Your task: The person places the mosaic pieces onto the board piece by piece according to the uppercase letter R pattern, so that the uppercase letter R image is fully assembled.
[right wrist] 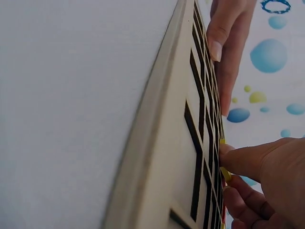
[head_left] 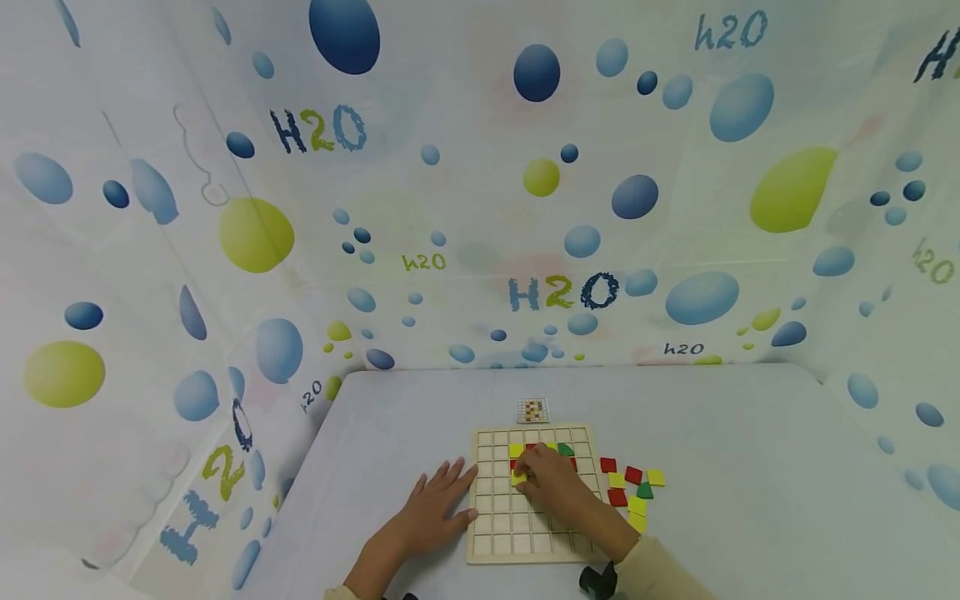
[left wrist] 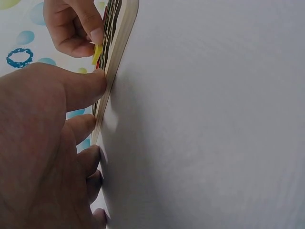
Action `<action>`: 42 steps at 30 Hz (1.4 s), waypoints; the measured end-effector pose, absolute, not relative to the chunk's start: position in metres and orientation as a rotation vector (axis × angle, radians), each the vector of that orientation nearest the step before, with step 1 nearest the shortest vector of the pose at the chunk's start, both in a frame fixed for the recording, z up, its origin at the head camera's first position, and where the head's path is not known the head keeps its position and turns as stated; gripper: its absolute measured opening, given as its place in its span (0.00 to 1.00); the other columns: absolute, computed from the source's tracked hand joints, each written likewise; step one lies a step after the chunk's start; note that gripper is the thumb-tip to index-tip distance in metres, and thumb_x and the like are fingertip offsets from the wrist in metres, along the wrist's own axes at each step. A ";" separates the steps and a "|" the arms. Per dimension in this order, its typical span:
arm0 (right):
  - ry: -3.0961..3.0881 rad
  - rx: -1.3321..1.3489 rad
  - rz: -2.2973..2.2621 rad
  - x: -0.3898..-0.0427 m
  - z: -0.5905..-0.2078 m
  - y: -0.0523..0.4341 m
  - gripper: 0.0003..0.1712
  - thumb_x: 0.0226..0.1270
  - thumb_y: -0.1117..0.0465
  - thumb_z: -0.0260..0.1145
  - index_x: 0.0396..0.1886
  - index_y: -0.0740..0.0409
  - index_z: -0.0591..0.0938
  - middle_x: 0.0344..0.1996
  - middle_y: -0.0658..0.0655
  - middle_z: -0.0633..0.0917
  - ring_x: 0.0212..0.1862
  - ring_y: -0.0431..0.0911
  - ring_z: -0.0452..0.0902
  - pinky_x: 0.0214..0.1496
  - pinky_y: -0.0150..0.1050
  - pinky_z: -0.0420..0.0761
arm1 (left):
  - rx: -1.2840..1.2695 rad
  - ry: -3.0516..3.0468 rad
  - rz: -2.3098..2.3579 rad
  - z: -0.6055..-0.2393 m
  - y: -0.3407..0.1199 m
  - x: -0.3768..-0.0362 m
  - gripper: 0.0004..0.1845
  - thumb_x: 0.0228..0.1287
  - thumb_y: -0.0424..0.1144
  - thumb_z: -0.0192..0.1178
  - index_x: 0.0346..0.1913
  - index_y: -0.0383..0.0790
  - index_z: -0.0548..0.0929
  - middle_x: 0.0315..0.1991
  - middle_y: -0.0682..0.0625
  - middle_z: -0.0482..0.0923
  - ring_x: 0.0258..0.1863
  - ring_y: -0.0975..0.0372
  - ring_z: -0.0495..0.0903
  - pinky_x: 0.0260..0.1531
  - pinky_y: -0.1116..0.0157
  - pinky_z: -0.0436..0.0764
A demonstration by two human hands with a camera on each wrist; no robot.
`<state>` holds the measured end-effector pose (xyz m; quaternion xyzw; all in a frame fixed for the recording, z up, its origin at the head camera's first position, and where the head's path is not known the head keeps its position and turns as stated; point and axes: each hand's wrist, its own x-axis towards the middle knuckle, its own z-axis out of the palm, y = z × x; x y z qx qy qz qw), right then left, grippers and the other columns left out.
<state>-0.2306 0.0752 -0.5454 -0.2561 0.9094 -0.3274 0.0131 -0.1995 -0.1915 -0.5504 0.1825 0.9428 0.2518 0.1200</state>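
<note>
Left hand (head_left: 435, 508) flat on the worktop (head_left: 750, 467), fingers straight and spread, fingertips pressed against the left edge of the wooden grid board (head_left: 495, 533); apparently bracing the board so it stays put while a tile goes in. Seen from the left wrist view, same fingertips (left wrist: 93, 81) butting the board's edge (left wrist: 119, 43).

Right hand (head_left: 551, 483) resting over the board's middle rows, fingers curled, pinching a yellow tile (head_left: 517, 477) at its tip; tile held low, touching or just above a cell in the third row, left of centre. In the right wrist view, thumb and forefinger (right wrist: 238, 160) closed on the yellow tile (right wrist: 225, 172) right at the board's face (right wrist: 181, 157), edge-on, so exact seating in the cell not to be told.

Already in the upper rows: more yellow, red and a green tile (head_left: 566, 450), just beyond the right hand's knuckles. Loose tiles (head_left: 633, 487), red, yellow and green, scattered on the worktop just beside the board's right edge, within easy reach of the right hand. Small pattern card (head_left: 532, 409) lying beyond the board's far edge, facing the person, likely as a reference
</note>
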 end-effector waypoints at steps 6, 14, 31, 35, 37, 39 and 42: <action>2.852 -0.851 -0.980 -0.230 -0.546 0.077 0.06 0.69 0.61 0.76 0.40 0.50 0.86 0.43 0.47 0.82 0.47 0.44 0.79 0.52 0.42 0.84 | 0.543 2.759 0.737 -0.554 -0.192 -0.200 0.40 0.76 0.64 0.55 0.83 0.50 0.64 0.85 0.42 0.54 0.84 0.40 0.50 0.77 0.29 0.45; 2.872 -0.906 -0.853 -0.229 -0.545 0.078 0.05 0.70 0.59 0.75 0.40 0.47 0.86 0.43 0.46 0.82 0.46 0.42 0.77 0.53 0.43 0.83 | 0.532 2.769 0.721 -0.550 -0.190 -0.198 0.39 0.77 0.62 0.55 0.83 0.49 0.63 0.85 0.42 0.54 0.84 0.41 0.50 0.78 0.30 0.46; 2.961 -0.476 -0.900 -0.244 -0.529 0.141 0.14 0.69 0.61 0.76 0.51 0.54 0.84 0.49 0.56 0.81 0.50 0.51 0.77 0.56 0.55 0.81 | 0.538 2.769 0.678 -0.538 -0.186 -0.195 0.38 0.77 0.56 0.58 0.83 0.45 0.64 0.84 0.39 0.55 0.83 0.38 0.52 0.76 0.27 0.48; 2.931 -0.301 -0.781 -0.254 -0.526 0.171 0.17 0.65 0.57 0.79 0.49 0.54 0.83 0.46 0.57 0.81 0.46 0.50 0.77 0.53 0.54 0.82 | 0.556 2.766 0.695 -0.539 -0.187 -0.195 0.38 0.77 0.57 0.58 0.83 0.45 0.64 0.84 0.38 0.55 0.83 0.37 0.52 0.75 0.27 0.48; 2.886 -0.255 -0.738 -0.258 -0.523 0.182 0.17 0.64 0.57 0.80 0.46 0.55 0.83 0.44 0.57 0.81 0.44 0.50 0.76 0.50 0.53 0.83 | 0.562 2.768 0.705 -0.540 -0.187 -0.194 0.38 0.77 0.57 0.57 0.82 0.45 0.64 0.84 0.38 0.56 0.83 0.37 0.52 0.75 0.27 0.48; 2.860 -0.229 -0.706 -0.261 -0.523 0.188 0.16 0.64 0.57 0.80 0.44 0.54 0.83 0.42 0.56 0.81 0.42 0.49 0.76 0.50 0.53 0.83 | 0.567 2.774 0.722 -0.542 -0.189 -0.194 0.38 0.77 0.58 0.57 0.82 0.45 0.64 0.84 0.38 0.56 0.83 0.37 0.52 0.75 0.27 0.48; 2.855 -0.225 -0.689 -0.265 -0.528 0.194 0.13 0.67 0.58 0.78 0.44 0.54 0.83 0.41 0.55 0.81 0.41 0.48 0.76 0.51 0.52 0.83 | 0.575 2.787 0.736 -0.547 -0.190 -0.194 0.38 0.78 0.58 0.56 0.82 0.46 0.65 0.83 0.38 0.56 0.82 0.36 0.53 0.75 0.27 0.47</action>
